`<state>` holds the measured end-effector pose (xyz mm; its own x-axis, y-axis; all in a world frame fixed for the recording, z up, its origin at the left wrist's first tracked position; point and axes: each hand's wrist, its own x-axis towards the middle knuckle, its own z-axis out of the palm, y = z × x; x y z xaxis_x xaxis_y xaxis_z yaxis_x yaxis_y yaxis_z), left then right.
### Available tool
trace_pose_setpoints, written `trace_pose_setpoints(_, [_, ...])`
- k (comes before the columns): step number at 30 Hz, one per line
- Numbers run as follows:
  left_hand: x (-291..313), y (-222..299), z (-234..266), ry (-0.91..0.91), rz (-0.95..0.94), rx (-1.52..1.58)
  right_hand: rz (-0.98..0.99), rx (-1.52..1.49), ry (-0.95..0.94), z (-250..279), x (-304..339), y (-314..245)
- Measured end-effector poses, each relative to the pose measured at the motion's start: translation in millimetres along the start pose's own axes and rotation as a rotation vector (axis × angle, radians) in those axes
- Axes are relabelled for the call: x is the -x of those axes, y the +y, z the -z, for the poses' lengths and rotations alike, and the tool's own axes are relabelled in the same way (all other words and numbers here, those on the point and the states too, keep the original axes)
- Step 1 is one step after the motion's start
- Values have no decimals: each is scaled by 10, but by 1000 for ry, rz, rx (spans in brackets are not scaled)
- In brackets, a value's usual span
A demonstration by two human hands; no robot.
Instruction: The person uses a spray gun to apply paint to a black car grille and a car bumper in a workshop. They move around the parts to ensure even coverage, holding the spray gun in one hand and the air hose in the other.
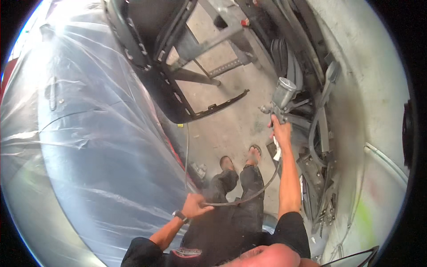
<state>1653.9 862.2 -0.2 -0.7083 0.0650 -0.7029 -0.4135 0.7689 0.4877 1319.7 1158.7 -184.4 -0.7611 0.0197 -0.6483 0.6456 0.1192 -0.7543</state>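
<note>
My right hand [282, 131] is wrapped round the grip of a metal spray gun [282, 98], its silvery cup on top and its nozzle facing left. A grey air hose [242, 201] sags from below the gun to my left hand [195, 206], whose fingers are closed round it in front of my left thigh. Beyond my left hand, more of the hose runs up along the floor. Ahead and to the left of the gun stands a black car bumper cover [162, 93] with slotted edges, apart from the nozzle.
Clear plastic sheeting [102, 147] drapes a car body along the left. A grey metal stand [209, 46] is beside the bumper cover. Dark car parts [318, 178] are piled against the right wall [378, 111]. Crumpled scrap [199, 170] lies on the concrete floor [222, 138].
</note>
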Motion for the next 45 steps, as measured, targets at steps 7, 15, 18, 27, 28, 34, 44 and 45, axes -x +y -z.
trace_pose_setpoints(7, [451,152,813,28,-212,13,228,-11,-83,754,1377,-2010])
trace_pose_setpoints(15, [292,-520,1522,260,-290,-62,453,81,51,830,1996,-3863])
trace_pose_setpoints(18, [87,-366,1789,313,-268,30,506,162,63,620,1926,-4270])
trace_pose_setpoints(27, [-45,231,2433,446,-220,120,352,297,-328,182,1261,-4740])
trace_pose_setpoints(28, [-36,279,2455,448,-194,110,294,312,-388,167,1201,-4789])
trace_pose_setpoints(34, [-274,954,2990,541,-176,29,323,386,-531,-96,473,-5716])
trace_pose_setpoints(44, [-482,1746,3555,695,6,-9,654,266,-409,-251,-490,-6718])
trace_pose_setpoints(45, [-482,1810,3590,682,-2,-9,595,295,-485,-237,-509,-6704])
